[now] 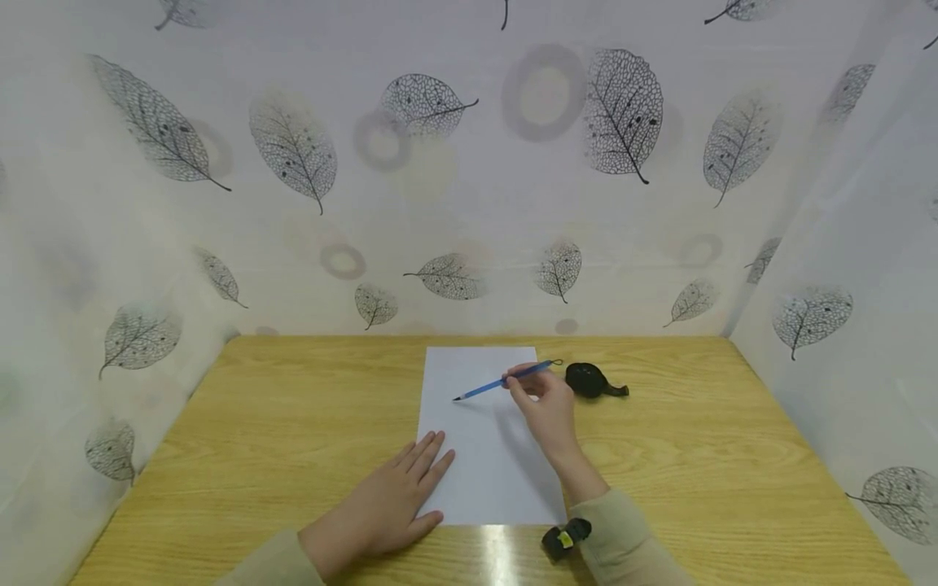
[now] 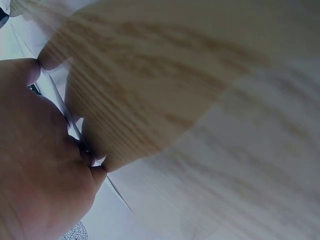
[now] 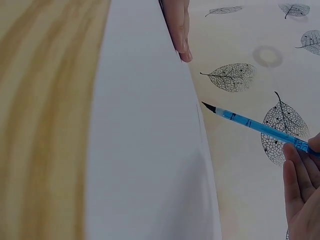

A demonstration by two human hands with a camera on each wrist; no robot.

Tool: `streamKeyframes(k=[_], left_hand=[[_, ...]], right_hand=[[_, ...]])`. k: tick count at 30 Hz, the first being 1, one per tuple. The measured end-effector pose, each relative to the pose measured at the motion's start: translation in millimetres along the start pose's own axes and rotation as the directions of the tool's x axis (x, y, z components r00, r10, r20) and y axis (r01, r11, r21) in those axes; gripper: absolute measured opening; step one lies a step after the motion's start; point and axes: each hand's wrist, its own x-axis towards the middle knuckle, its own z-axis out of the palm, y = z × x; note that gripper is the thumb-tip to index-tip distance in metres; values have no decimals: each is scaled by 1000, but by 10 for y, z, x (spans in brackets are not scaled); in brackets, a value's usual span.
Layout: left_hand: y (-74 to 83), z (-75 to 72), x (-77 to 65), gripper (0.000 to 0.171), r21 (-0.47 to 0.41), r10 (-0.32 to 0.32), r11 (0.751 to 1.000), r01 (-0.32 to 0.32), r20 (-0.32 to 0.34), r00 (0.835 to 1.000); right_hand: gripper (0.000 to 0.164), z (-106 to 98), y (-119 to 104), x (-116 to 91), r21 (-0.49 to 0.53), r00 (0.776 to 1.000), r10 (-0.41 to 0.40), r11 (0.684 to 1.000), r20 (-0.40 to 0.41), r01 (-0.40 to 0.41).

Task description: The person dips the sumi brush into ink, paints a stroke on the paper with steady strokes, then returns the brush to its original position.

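Head view: a person is sitting at a wooden table [image 1: 293, 423], the right hand [image 1: 548, 411] pinching a blue brush pen [image 1: 501, 381] between thumb and fingertips, its dark tip hanging just above the upper part of a white sheet of paper [image 1: 487, 456]. The left hand [image 1: 388, 505] is lying flat, fingers straight and close together, their tips pressing the sheet's lower left edge. A black ink dish [image 1: 589, 380] is sitting just beside the sheet's upper right corner.

Left wrist view: the palm is filling the left side, blurred; the fingers are lying against the wood grain and the paper's edge [image 2: 117, 192], though how far they are spread cannot be told here.

Right wrist view: the pen [image 3: 255, 125] is slanting down from the fingers [image 3: 295, 175] curled round its barrel, tip clear of the paper [image 3: 145, 150].

Doing this stroke well probably means keeping the left palm pressing firmly so the sheet cannot slide, and lowering the tip gently and lightly.
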Motion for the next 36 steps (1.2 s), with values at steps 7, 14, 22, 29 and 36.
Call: streamKeyframes(k=[7,14,22,29,36], left_hand=[[27,-36,-1,78,34,-11,999,10,15,1000],[-1,-5,-4,78,13,10,1000,-10,-13,1000],[6,6,3,78,32,3,999,-3,-9,1000],[26,-27,2,78,28,-16,999,16,22,1000],[27,-48,-3,78,27,-15,1000,14,25,1000]], right_hand=[[8,33,18,-5,13,1000,1,1000,11,-1],[9,47,26,-17,4,1000,12,1000,29,-12],[9,49,26,-31,-19,999,40,999,36,-40],[8,53,15,-25,-101,998,43,994,44,-39],[6,47,1,-24,-144,999,21,989,40,-15]])
